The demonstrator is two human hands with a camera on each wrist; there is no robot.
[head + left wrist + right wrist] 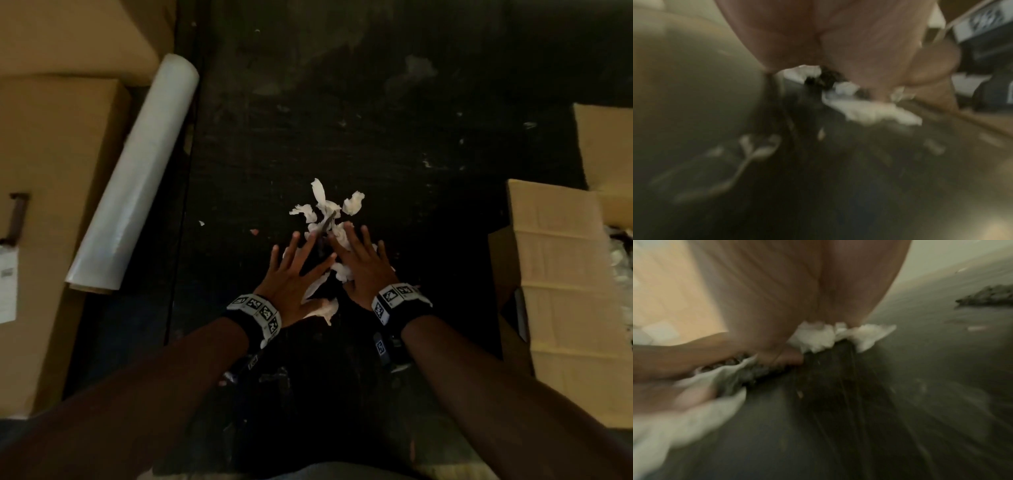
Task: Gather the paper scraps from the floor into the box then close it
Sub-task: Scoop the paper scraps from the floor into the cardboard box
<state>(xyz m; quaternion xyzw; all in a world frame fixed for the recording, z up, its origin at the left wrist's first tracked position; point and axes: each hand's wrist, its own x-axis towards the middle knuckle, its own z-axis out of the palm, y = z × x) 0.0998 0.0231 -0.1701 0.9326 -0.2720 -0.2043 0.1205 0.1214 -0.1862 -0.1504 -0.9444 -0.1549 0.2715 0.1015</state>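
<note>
A small heap of white paper scraps (323,209) lies on the dark floor (342,120) in the middle of the head view. My left hand (294,270) and right hand (363,260) lie flat on the heap's near side, fingers spread and straight, the heap between them. Scraps (869,110) show below the left palm in the blurred left wrist view. White scraps (818,339) bunch under the right palm in the right wrist view. The open cardboard box (561,274) stands at the right, with scraps (621,260) inside it.
A roll of clear plastic film (137,174) lies on the floor at the left beside a closed cardboard box (51,205). Small stray bits (201,223) dot the floor. Another cardboard piece (606,144) sits at the far right.
</note>
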